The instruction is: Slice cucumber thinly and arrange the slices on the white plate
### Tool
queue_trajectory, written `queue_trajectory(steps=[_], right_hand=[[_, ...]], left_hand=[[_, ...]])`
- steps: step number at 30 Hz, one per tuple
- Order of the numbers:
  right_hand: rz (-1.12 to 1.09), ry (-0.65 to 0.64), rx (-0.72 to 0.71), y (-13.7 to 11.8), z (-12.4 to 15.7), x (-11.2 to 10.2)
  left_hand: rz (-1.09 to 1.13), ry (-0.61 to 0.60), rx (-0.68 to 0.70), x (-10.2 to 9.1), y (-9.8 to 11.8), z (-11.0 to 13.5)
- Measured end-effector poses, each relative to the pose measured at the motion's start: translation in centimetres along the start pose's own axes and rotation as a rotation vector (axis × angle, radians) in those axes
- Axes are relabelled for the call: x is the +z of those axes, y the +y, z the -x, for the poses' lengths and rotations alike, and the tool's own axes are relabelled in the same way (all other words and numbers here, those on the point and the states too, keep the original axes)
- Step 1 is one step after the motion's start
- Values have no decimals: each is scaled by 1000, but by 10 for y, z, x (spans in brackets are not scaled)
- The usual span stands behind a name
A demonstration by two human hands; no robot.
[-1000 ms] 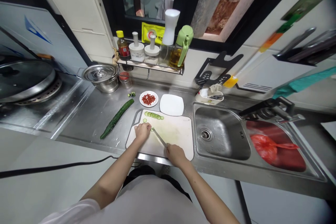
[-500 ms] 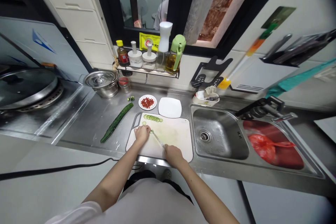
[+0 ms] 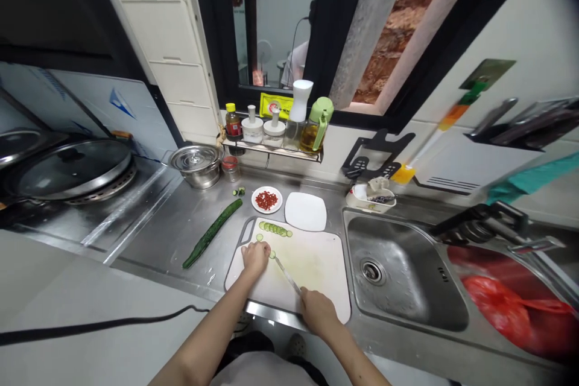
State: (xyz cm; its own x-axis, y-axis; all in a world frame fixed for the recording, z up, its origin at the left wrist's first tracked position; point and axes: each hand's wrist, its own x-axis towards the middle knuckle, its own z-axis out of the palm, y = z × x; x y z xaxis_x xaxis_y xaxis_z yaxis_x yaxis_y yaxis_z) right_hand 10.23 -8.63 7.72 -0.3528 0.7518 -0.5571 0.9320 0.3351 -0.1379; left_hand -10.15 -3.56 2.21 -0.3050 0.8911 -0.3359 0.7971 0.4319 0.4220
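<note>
Cucumber slice (image 3: 272,255): on the board (image 3: 316,253), between the left fingertips and the knife tip. Left hand (image 3: 257,257): fingers bent and bunched, low over the board, just beside the slice; whether they grip a further piece is hidden, cannot tell. Right hand (image 3: 320,312): closed round the handle of the knife (image 3: 288,276), blade slanting away toward the slice.

Judgement: step in hand looks like slicing. Fingertips lie near the blade's end, so they are best curled back with knuckles leading. Using more blade than the tip should steady each stroke; small, equal shifts of the left hand should give even thickness. Damp rounds may slip or cling to the steel.

Outward: lone slice (image 3: 259,237) just beyond the left hand; row of slices (image 3: 274,228) overlapping near the board's far edge. Beyond the board, on the table (image 3: 165,232): whole cucumber (image 3: 212,233) to the left, white plate (image 3: 306,212) behind, sink (image 3: 407,277) to the right.
</note>
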Motion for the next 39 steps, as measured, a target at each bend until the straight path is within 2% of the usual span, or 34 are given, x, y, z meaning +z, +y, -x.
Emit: queue_trajectory(steps=[9,19,28,39], right_hand=[[-18,11,9,-9,-10,-3],[-30,-9,10,0,-1,1],[-56,-1,-10,-5,-16,0],[-50,-29,7,-2,-3,-4]], left_hand=[[18,0,4,-3,2,1],[30,10,3,-1,-1,-1],[28,9,3,-1,-1,0],[-30,7,26,-2,-2,5]])
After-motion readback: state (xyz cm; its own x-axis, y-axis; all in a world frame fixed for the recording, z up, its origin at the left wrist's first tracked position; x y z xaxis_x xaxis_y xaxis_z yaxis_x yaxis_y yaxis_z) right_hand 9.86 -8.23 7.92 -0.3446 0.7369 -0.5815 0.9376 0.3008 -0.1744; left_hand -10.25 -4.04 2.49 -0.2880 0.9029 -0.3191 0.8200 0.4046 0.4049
